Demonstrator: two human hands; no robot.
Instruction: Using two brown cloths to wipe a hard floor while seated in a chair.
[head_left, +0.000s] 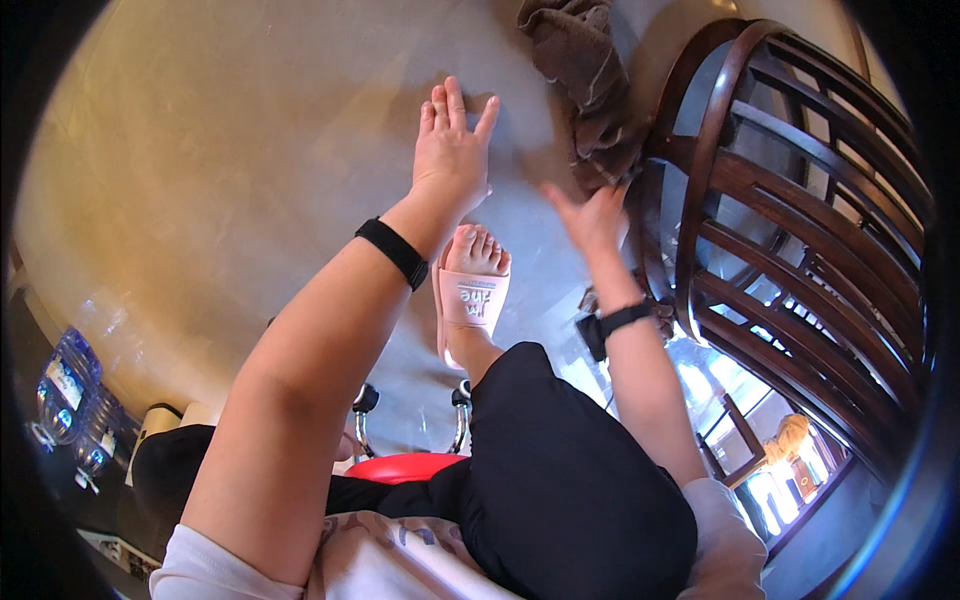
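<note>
My left hand (453, 154) reaches out over the smooth floor (225, 165), fingers apart and holding nothing. To the right, my right hand (596, 217) is slightly blurred, with thumb and fingers spread, close to the lower end of a brown cloth (585, 82) that trails along the floor. Whether the fingertips touch the cloth, I cannot tell. Both wrists wear black bands. Below my hands is my foot in a pink slide sandal (472, 296) bearing writing.
A dark wooden slatted chair (802, 187) stands close on the right. Beneath me is a red seat (405, 466) with chromed legs. Large clear plastic water bottles (71, 382) are at the lower left.
</note>
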